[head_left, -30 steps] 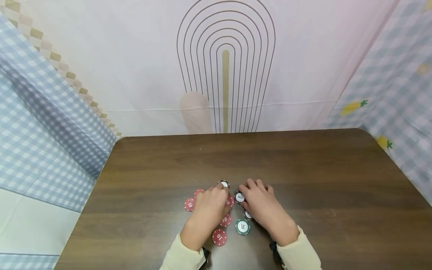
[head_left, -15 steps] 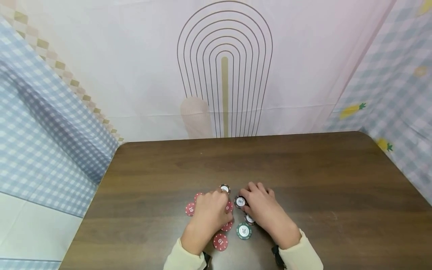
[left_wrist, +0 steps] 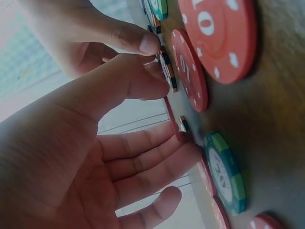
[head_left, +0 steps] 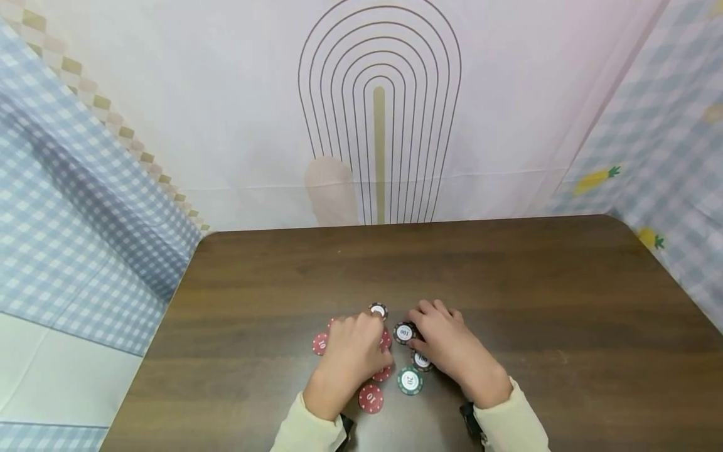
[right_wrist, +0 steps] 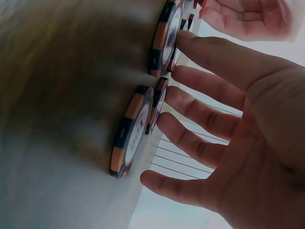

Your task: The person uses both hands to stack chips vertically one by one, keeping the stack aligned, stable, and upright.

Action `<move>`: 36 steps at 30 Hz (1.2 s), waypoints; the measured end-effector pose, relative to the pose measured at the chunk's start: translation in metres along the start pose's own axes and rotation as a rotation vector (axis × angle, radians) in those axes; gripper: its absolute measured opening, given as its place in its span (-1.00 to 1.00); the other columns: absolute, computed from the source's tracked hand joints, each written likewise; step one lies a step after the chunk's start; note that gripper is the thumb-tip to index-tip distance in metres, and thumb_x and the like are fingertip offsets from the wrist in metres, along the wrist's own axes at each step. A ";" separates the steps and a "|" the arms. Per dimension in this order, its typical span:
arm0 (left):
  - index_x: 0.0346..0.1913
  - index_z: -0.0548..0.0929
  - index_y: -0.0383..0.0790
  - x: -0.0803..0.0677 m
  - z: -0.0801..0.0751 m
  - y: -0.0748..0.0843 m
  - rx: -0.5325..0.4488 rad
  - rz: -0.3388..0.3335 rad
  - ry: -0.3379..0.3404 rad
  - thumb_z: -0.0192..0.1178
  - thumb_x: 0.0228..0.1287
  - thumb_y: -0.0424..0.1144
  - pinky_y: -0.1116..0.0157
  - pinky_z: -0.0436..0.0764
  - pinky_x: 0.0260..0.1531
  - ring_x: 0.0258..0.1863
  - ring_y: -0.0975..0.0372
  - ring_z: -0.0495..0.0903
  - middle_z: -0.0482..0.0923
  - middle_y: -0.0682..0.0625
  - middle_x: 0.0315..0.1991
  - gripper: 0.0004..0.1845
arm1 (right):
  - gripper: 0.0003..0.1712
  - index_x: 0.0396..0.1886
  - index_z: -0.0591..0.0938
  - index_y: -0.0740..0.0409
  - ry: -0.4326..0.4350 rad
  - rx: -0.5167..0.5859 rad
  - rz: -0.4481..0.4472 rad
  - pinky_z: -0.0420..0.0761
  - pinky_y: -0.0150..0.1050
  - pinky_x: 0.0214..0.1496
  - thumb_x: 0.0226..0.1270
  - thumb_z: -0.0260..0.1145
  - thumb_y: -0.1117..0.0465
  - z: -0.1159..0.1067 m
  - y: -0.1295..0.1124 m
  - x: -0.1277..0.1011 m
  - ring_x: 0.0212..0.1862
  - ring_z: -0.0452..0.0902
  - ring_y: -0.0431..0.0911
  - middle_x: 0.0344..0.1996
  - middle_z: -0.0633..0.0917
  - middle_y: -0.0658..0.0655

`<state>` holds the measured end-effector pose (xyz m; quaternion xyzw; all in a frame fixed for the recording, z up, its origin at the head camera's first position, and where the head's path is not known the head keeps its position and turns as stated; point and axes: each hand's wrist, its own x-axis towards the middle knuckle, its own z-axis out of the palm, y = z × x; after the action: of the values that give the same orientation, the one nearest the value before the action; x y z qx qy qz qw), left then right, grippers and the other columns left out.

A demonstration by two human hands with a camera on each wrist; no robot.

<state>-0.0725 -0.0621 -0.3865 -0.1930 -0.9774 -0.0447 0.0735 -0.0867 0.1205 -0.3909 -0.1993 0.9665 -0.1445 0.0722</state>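
Head view: poker chips at 6 o'clock on the worktop (head_left: 508, 282). Left hand (head_left: 353, 351) grip spread, fingers flat over the red chips (head_left: 371, 398). Right hand (head_left: 446, 342) grip spread, fingertips touching the black chip (head_left: 404, 332). Chips look stiff, light and slick; probably best pinched at the rim, not the flat face.

Item before you: one dark wood-grain table (head_left: 508, 282). Directly on it, close to your near edge and about midway along: red chips marked 10 (head_left: 370, 398), one green chip marked 20 (head_left: 409, 380), black-and-orange chips, one marked 100 (head_left: 403, 333). All lie flat, clustered.
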 end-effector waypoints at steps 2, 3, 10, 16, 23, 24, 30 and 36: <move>-0.52 0.53 -0.08 0.000 -0.001 0.000 -0.007 0.008 0.020 0.55 -0.12 -0.09 0.17 0.47 -0.63 -0.63 0.17 0.59 0.54 0.07 -0.57 -0.66 | -0.71 0.00 0.73 0.07 0.002 -0.008 -0.006 0.53 0.36 0.10 0.33 0.56 0.17 -0.001 0.000 0.001 0.06 0.50 0.10 -0.02 0.64 0.10; -0.48 0.56 -0.10 0.000 -0.002 0.000 -0.015 0.009 0.027 0.54 -0.11 -0.11 0.17 0.50 -0.61 -0.59 0.15 0.61 0.56 0.05 -0.54 -0.68 | -0.71 0.00 0.73 0.06 0.001 -0.011 -0.008 0.53 0.36 0.09 0.33 0.56 0.17 -0.001 0.000 0.001 0.06 0.49 0.09 -0.02 0.64 0.09; -0.30 0.62 -0.18 0.001 -0.007 0.000 -0.089 0.013 0.017 0.50 0.01 -0.13 0.19 0.61 -0.51 -0.40 0.17 0.64 0.57 0.03 -0.39 -0.70 | -0.68 0.03 0.75 0.03 0.000 -0.012 -0.016 0.54 0.36 0.08 0.32 0.57 0.13 0.001 -0.002 0.002 0.05 0.49 0.09 -0.03 0.63 0.09; -0.33 0.64 -0.16 0.000 -0.002 0.003 -0.063 0.035 0.029 0.52 0.01 -0.06 0.20 0.60 -0.52 -0.36 0.18 0.63 0.61 0.04 -0.35 -0.69 | -0.64 0.06 0.75 0.00 -0.004 0.002 -0.016 0.53 0.36 0.10 0.31 0.58 0.10 0.002 -0.003 0.000 0.08 0.48 0.11 -0.01 0.62 0.11; -0.31 0.67 -0.16 0.000 0.002 0.007 -0.045 0.040 0.047 0.55 -0.01 -0.06 0.15 0.65 -0.47 -0.31 0.14 0.70 0.67 0.01 -0.29 -0.67 | -0.62 0.09 0.75 -0.01 -0.013 0.018 -0.012 0.51 0.37 0.11 0.30 0.58 0.11 0.001 -0.004 0.000 0.10 0.46 0.12 0.03 0.61 0.11; -0.30 0.67 -0.17 0.000 0.002 0.007 -0.046 0.040 0.038 0.55 0.00 -0.06 0.15 0.65 -0.46 -0.30 0.13 0.70 0.67 0.00 -0.29 -0.67 | -0.62 0.10 0.75 -0.01 -0.017 0.022 -0.011 0.51 0.38 0.12 0.31 0.58 0.12 0.001 -0.004 0.000 0.11 0.46 0.12 0.03 0.61 0.12; -0.27 0.71 -0.21 -0.001 0.004 0.009 -0.031 0.053 0.015 0.58 0.03 -0.06 0.15 0.67 -0.45 -0.34 0.12 0.71 0.66 -0.02 -0.31 -0.65 | -0.60 0.14 0.75 0.00 -0.020 0.030 -0.010 0.50 0.39 0.14 0.32 0.57 0.14 0.000 -0.005 0.000 0.10 0.46 0.12 0.03 0.61 0.12; -0.29 0.73 -0.18 -0.001 0.005 0.010 -0.025 0.074 0.009 0.58 0.06 -0.08 0.18 0.62 -0.48 -0.40 0.15 0.67 0.66 -0.02 -0.32 -0.70 | -0.60 0.12 0.75 -0.01 -0.016 0.031 -0.010 0.50 0.38 0.13 0.31 0.58 0.17 0.000 -0.005 -0.001 0.09 0.46 0.11 0.03 0.61 0.11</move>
<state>-0.0681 -0.0523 -0.3913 -0.2295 -0.9687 -0.0551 0.0773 -0.0835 0.1163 -0.3894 -0.2043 0.9625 -0.1581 0.0822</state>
